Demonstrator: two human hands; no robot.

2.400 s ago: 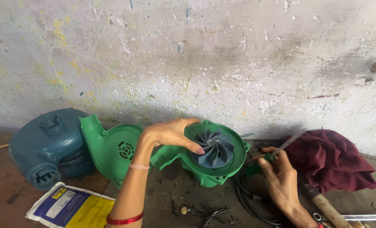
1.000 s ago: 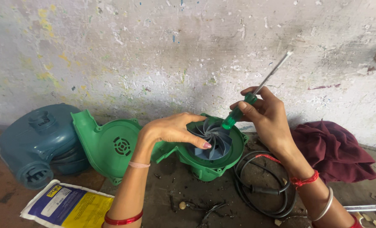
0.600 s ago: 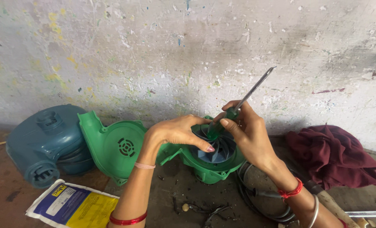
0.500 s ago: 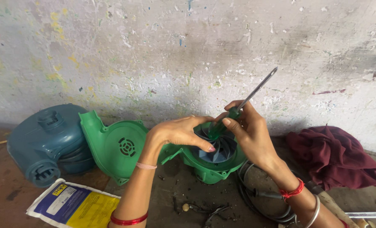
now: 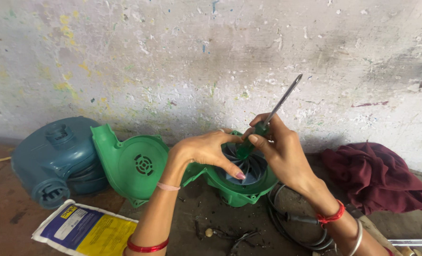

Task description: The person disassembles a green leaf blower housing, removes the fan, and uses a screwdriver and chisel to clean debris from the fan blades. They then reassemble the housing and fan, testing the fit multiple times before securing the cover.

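A green blower housing (image 5: 239,192) lies open on the floor with its grey-blue impeller (image 5: 251,168) showing. My left hand (image 5: 206,151) rests on the housing's rim, fingers bent over the impeller. My right hand (image 5: 279,147) grips a screwdriver (image 5: 275,111) by its green handle, the metal shaft pointing up and to the right, the handle end down at the impeller's centre. The detached green cover half (image 5: 132,163) leans just left of the housing.
A blue-grey blower body (image 5: 56,154) sits at the left. A blue and yellow packet (image 5: 85,230) lies in front. A dark red cloth (image 5: 374,175) is at the right, a black cable (image 5: 291,223) is coiled below the housing, and a stained wall (image 5: 173,61) stands behind.
My right hand picked the screwdriver up from beside the cloth, raised it, and brought it in over the impeller. My left hand stayed on the housing.
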